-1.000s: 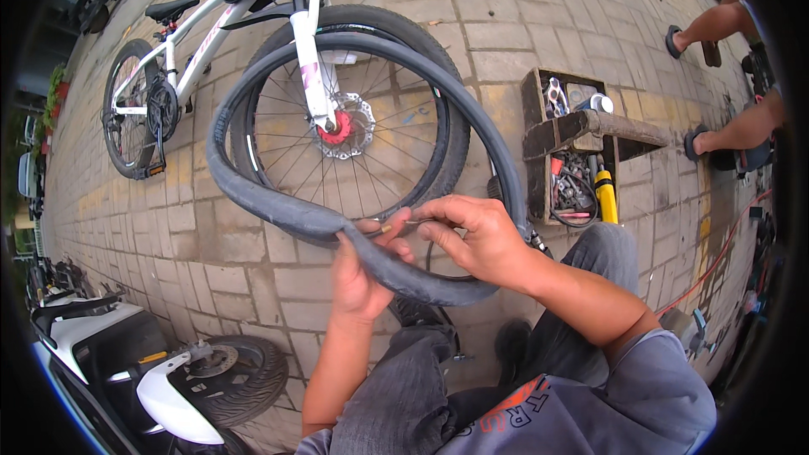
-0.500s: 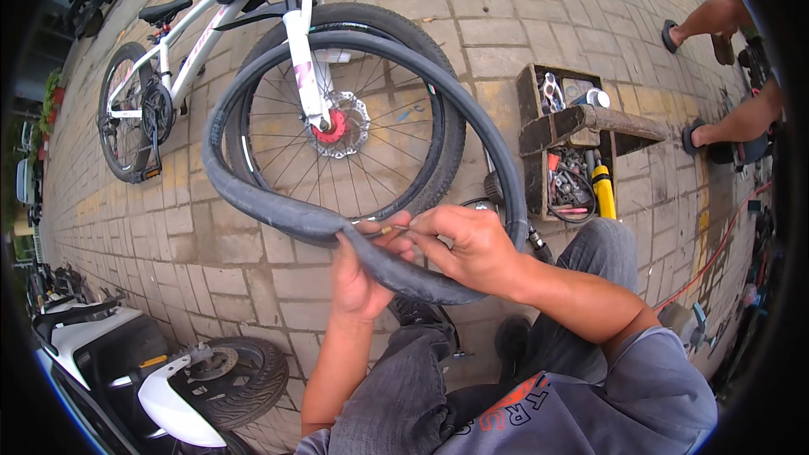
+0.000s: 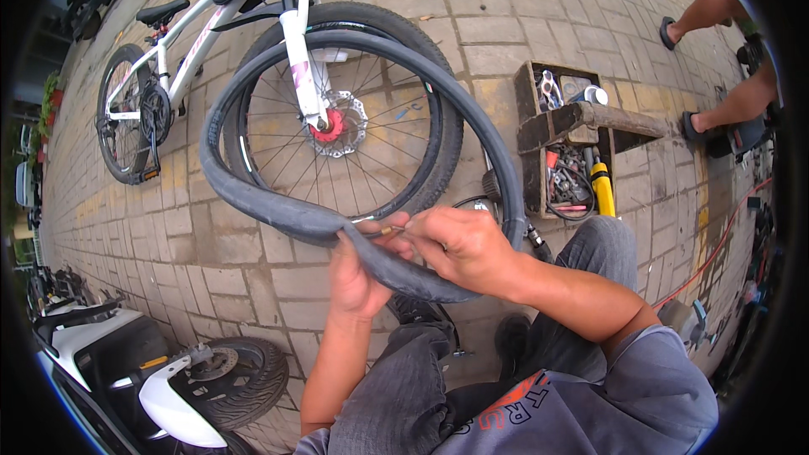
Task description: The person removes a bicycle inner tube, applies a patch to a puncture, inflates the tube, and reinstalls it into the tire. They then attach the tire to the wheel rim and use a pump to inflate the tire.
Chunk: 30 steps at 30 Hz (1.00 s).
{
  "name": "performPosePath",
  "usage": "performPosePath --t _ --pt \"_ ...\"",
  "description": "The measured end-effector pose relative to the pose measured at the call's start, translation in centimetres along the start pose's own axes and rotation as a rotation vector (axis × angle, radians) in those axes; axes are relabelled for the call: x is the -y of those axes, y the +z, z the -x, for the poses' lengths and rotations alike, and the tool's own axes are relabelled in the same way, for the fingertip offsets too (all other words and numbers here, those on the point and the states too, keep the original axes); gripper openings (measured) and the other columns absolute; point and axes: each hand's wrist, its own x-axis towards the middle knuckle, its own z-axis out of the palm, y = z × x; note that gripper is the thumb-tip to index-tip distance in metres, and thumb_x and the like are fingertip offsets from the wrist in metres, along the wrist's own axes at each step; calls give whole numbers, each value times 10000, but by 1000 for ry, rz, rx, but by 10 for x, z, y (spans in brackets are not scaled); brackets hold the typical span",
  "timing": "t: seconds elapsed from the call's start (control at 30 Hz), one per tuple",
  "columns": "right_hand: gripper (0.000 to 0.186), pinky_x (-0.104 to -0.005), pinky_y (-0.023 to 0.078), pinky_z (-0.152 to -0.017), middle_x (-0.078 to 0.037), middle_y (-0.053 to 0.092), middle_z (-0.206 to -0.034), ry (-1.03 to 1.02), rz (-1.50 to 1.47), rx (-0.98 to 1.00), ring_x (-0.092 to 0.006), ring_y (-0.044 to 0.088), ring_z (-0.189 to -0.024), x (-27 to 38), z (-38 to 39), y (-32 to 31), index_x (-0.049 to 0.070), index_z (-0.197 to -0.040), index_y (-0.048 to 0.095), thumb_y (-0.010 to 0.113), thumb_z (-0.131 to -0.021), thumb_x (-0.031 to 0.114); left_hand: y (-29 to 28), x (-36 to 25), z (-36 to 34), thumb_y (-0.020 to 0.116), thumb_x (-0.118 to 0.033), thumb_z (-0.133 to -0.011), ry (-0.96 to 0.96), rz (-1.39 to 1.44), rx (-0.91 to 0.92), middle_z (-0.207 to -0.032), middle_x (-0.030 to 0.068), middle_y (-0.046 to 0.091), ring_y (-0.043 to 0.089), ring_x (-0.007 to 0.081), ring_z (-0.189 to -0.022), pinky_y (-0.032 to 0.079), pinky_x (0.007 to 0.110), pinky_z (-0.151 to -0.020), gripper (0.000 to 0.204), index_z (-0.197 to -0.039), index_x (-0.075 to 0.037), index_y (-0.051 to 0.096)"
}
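A dark grey, partly inflated inner tube (image 3: pixel 270 206) hangs in a wide loop in front of me, overlapping the front wheel in view. My left hand (image 3: pixel 356 280) is closed around the tube from below, where it bends sharply. Close to that bend a small brass-coloured valve stem (image 3: pixel 387 231) points toward my right hand. My right hand (image 3: pixel 472 244) is closed in a pinch at the valve's tip; the fingers hide most of what lies between them. Behind the tube stands the bicycle's front wheel (image 3: pixel 446 143) with its tyre on.
The white bicycle (image 3: pixel 195 50) stands at the far left. To the right, an open wooden toolbox (image 3: pixel 531 131) holds tools, small parts and a yellow cylinder (image 3: pixel 602 190). A white motor scooter (image 3: pixel 173 400) is near left. Another person's legs (image 3: pixel 742 109) show at far right.
The view has shifted very slightly. Both hands keep their hold, with only a tiny movement of the right fingers at the valve.
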Motion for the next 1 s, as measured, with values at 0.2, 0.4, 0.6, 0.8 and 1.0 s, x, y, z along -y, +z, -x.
performPosePath --t 0.2,0.4,0.6,0.8,1.0 --pt "136 -334 522 -569 -111 650 -770 -15 20 21 -283 657 -676 0 1 -3 29 -826 609 693 -738 -31 1 2 -1 408 -463 -976 4 3 35 -1271 229 555 645 283 -988 512 414 -868 449 -1168 -101 589" --pt "132 -333 512 -542 -121 640 -733 2 23 -6 -290 644 -626 2 0 -5 32 -803 596 693 -735 -26 4 3 -1 399 -472 -975 21 -5 34 -1270 234 553 647 289 -985 513 421 -870 466 -1195 -96 563" --pt "127 -338 503 -528 -121 625 -716 5 25 -9 -291 632 -609 4 -1 -4 29 -793 592 694 -736 -21 5 2 -1 395 -470 -977 18 -14 21 -1285 237 544 649 292 -983 513 426 -871 467 -1198 -94 561" --pt "127 -345 499 -525 -121 614 -707 -9 9 -20 -292 631 -616 6 -3 -1 22 -785 588 698 -733 -15 1 1 1 394 -466 -977 17 -19 15 -1285 235 546 648 283 -977 512 417 -865 455 -1190 -107 574" --pt "123 -347 498 -527 -125 617 -707 59 -14 -13 -295 632 -619 10 -4 -2 24 -778 590 698 -732 -14 1 2 1 388 -473 -977 21 -24 -3 -1286 237 544 647 276 -968 512 413 -855 459 -1180 -112 584"
